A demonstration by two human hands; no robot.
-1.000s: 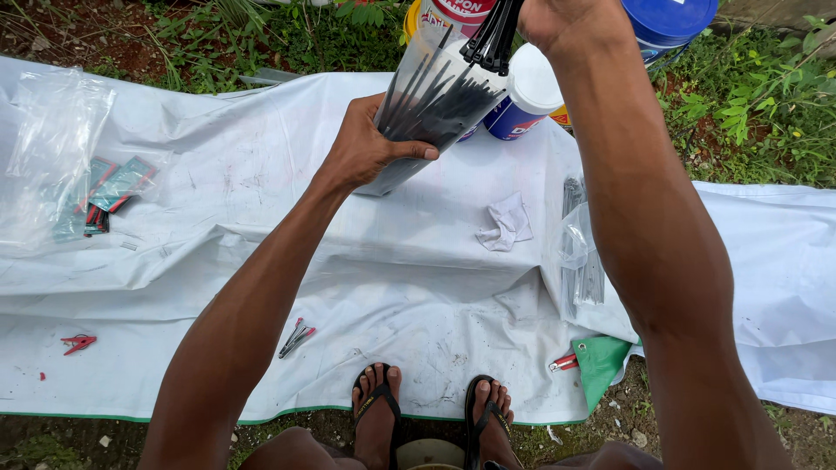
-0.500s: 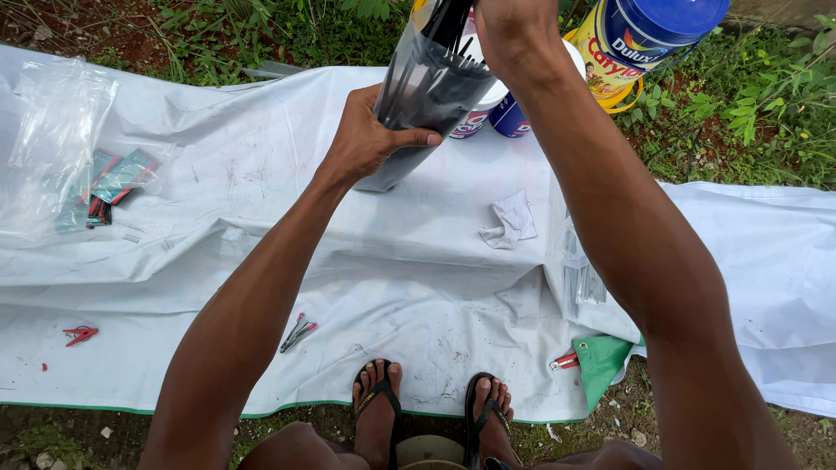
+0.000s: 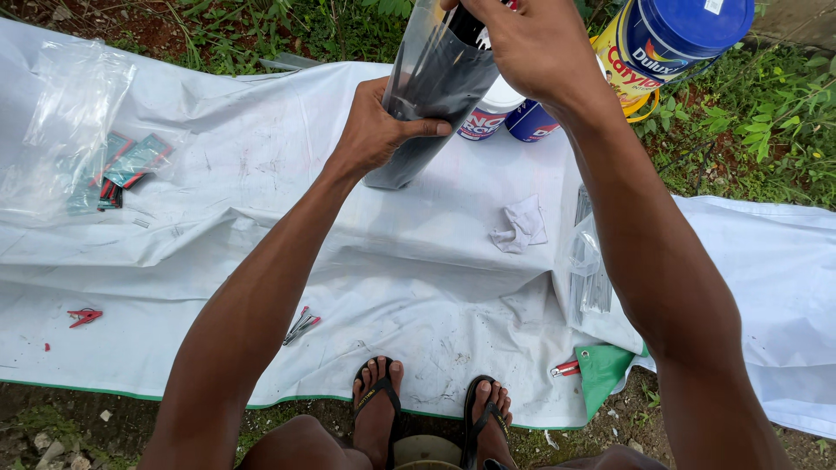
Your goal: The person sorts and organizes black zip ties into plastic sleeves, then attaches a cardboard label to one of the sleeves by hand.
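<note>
My left hand (image 3: pixel 376 130) grips the lower side of a long clear plastic bag (image 3: pixel 431 96) filled with thin dark sticks, held upright over a white sheet (image 3: pixel 261 261). Above it, my right hand (image 3: pixel 531 52) closes over the bag's open top, pinching the dark stick ends that poke out there. The bag's lower end hangs just above the sheet.
A blue-lidded yellow bucket (image 3: pixel 670 43) and two tubs (image 3: pixel 501 113) stand at the far edge. Clear bags with teal packets (image 3: pixel 122 161) lie left, another bag of sticks (image 3: pixel 592 270) right. Crumpled paper (image 3: pixel 522 224), pliers (image 3: pixel 300 326) and red clips (image 3: pixel 84 316) lie on the sheet near my sandalled feet (image 3: pixel 427 409).
The bag has tipped from slanted to nearly upright, and my right hand has come down over its top. The camera view has shifted, showing more of the bucket.
</note>
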